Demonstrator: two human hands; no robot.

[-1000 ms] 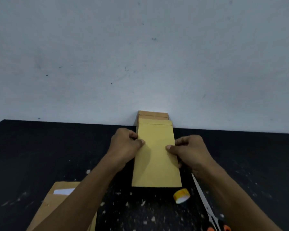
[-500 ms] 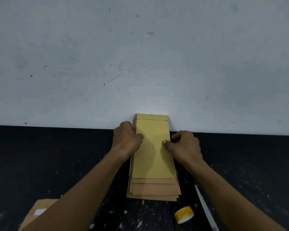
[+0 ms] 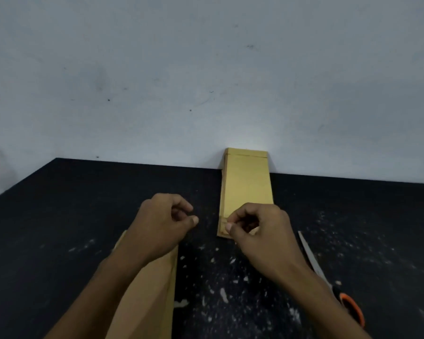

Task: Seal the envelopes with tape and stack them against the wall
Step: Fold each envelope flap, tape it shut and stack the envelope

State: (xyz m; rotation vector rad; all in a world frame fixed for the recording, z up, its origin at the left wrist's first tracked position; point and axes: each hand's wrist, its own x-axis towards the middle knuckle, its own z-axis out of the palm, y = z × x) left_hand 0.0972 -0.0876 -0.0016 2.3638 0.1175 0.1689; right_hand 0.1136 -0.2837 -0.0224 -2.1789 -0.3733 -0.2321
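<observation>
Black table (image 3: 83, 216), right hand (image 3: 262, 231) hiding envelope stack (image 3: 246, 184) end

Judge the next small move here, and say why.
Probably the left hand drops onto the loose envelopes under its forearm to take one for taping: both hands hold nothing, the right hand hovers by the stack, which already touches the wall.

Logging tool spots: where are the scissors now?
Head view, lower right: the scissors lie on the black table, beside the right forearm, blade towards the wall.
</observation>
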